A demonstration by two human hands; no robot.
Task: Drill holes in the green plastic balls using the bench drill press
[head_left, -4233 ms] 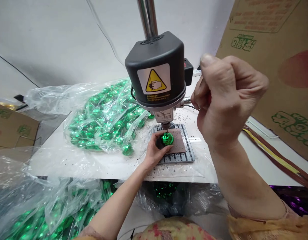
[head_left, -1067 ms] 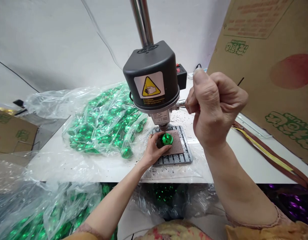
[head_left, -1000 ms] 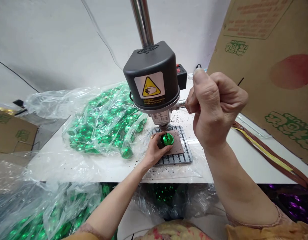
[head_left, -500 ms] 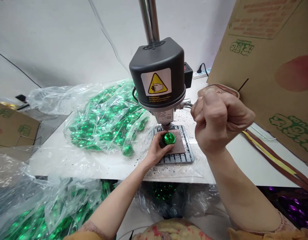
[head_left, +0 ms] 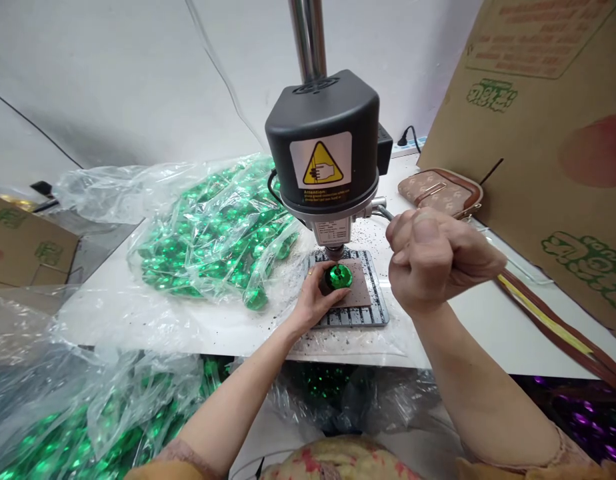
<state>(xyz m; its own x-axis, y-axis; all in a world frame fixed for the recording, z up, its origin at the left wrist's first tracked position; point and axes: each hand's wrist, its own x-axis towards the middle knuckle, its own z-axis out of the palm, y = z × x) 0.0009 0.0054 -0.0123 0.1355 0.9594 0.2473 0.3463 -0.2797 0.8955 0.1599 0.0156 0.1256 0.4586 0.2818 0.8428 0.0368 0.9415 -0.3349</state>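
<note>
My left hand [head_left: 312, 300] is closed around a small shiny green faceted ball [head_left: 344, 280], which sits in a dark cup-like holder [head_left: 326, 283]. Ball and holder rest on a brownish pad [head_left: 361, 292] over the slotted metal base [head_left: 379, 313] of a bench drill press [head_left: 322, 110]. The chuck [head_left: 334, 253] is right above the ball, its bit at the ball's top; how deep it reaches I cannot tell. My right hand [head_left: 431, 257] is a fist around the end of the press's feed lever [head_left: 385, 211], the grip hidden inside the fingers.
Left of the press lies a clear plastic bag of green balls [head_left: 208, 233], with one ball [head_left: 255, 297] at its near edge. Dark shavings litter the tabletop [head_left: 268, 327]. A patterned purse [head_left: 428, 190] and a large cardboard box [head_left: 538, 167] stand on the right.
My right fist has come down a little with the lever, uncovering the purse behind it. My left hand stays on the ball and holder. The view has shifted slightly.
</note>
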